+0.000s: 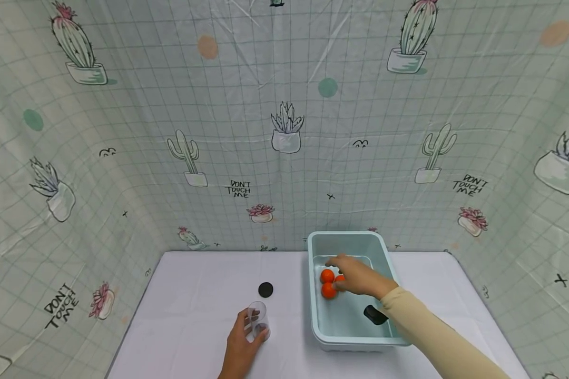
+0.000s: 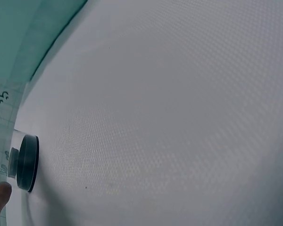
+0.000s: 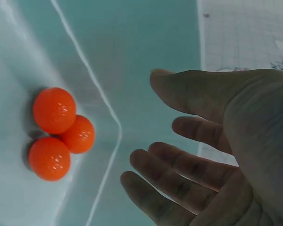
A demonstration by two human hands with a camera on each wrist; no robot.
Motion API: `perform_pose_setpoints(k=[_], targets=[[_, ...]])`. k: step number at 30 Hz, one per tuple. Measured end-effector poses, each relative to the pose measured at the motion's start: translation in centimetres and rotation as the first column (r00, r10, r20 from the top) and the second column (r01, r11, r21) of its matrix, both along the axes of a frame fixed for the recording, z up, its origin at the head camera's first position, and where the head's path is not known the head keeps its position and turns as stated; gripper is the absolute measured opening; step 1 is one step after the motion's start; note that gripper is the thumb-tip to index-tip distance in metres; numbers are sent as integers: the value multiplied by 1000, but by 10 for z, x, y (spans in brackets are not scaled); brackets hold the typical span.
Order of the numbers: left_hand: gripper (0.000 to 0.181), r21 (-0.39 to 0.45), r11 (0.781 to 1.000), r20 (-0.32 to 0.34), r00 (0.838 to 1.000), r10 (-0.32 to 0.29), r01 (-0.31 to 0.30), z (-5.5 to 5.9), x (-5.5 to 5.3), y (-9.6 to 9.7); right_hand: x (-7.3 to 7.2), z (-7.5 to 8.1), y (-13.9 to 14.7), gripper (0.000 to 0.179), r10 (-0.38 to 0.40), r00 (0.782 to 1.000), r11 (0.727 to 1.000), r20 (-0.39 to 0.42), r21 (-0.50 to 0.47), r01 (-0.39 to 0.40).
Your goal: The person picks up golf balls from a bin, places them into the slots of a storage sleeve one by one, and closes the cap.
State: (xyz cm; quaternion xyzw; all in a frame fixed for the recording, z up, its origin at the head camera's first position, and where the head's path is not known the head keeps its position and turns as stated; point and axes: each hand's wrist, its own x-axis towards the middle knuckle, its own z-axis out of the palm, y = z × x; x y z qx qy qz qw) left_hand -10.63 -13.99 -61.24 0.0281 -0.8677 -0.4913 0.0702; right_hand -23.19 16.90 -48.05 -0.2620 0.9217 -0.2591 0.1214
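Observation:
My left hand (image 1: 246,339) holds a clear plastic cylinder (image 1: 258,315) standing on the table, fingers and thumb on either side of it. At the left edge of the left wrist view, a fingertip (image 2: 1,193) is close to a dark round piece (image 2: 28,164); whether this is the cylinder's base or a lid, I cannot tell. Three orange balls (image 3: 54,110) lie grouped together in a pale blue plastic bin (image 1: 316,316). Over them my right hand (image 1: 360,276) reaches in, fingers spread and thumb apart, with nothing held. The right wrist view shows a gap between fingers and balls.
A black disc (image 1: 265,289) lies flat on the white-covered table (image 1: 185,305), beyond the cylinder and left of the bin. Patterned cactus cloth (image 1: 246,158) surrounds the table at the back and sides. A black wrist camera (image 1: 375,315) is on my right wrist.

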Motion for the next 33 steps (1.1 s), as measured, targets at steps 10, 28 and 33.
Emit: perform_pose_setpoints(k=[10, 28, 33], targets=[[61, 6, 1000, -3, 1000, -19, 19, -2, 0, -1, -12, -19, -8, 42, 78, 997, 997, 11, 20, -79], [53, 42, 998, -43, 998, -41, 43, -8, -3, -4, -17, -53, -13, 44, -21, 996, 999, 90, 36, 17], [53, 38, 999, -44, 998, -37, 38, -7, -2, -4, -19, -56, -14, 46, -36, 994, 998, 104, 54, 30]])
